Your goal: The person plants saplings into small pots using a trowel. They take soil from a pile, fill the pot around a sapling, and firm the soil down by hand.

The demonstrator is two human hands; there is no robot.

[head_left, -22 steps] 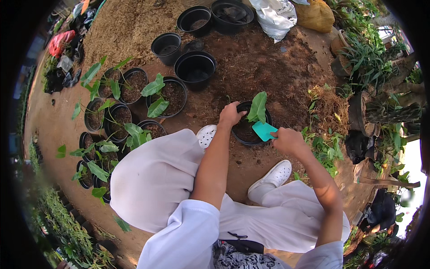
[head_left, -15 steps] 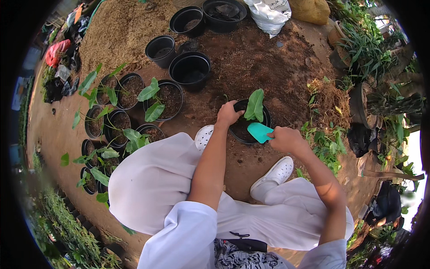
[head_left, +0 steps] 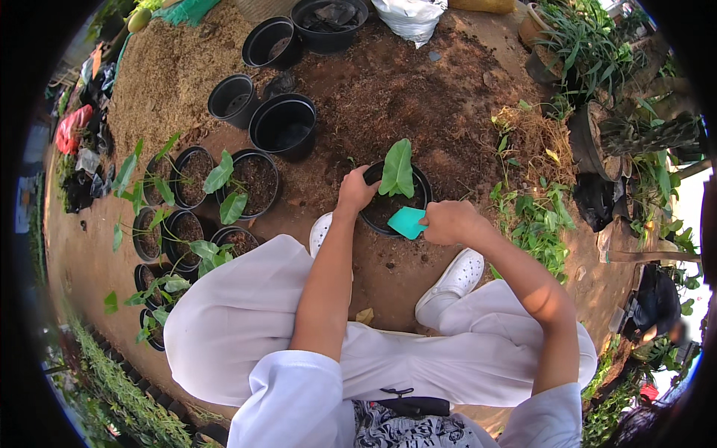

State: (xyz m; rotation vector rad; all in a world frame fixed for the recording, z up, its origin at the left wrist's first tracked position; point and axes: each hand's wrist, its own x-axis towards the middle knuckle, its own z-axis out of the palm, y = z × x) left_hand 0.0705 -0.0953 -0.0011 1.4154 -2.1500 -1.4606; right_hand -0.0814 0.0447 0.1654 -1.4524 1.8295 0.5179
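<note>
In front of me a round black plant pot [head_left: 426, 196] stands on the soil, with dark earth inside. One upright plant with a broad green leaf [head_left: 398, 168] rises from it. My left hand [head_left: 357, 190] is closed at the pot's left rim, its thumb reaching inward toward the plant; whether it also touches the stem is hidden. My right hand [head_left: 453, 222] grips a turquoise hand trowel [head_left: 407, 222] whose blade lies over the near right part of the pot. The fingers cover the trowel's handle.
Several potted leafy plants [head_left: 254, 187] stand at my left. Beyond them are more black pots [head_left: 284, 127] and a heap of pale husks [head_left: 160, 86]. A white sack [head_left: 411, 19] sits at the far side. Pulled weeds [head_left: 534, 216] lie right, near my white clog [head_left: 459, 275].
The view has shifted, so most things sit further left and higher. The trowel blade has turned a little over the pot. Both hands keep their grips.
</note>
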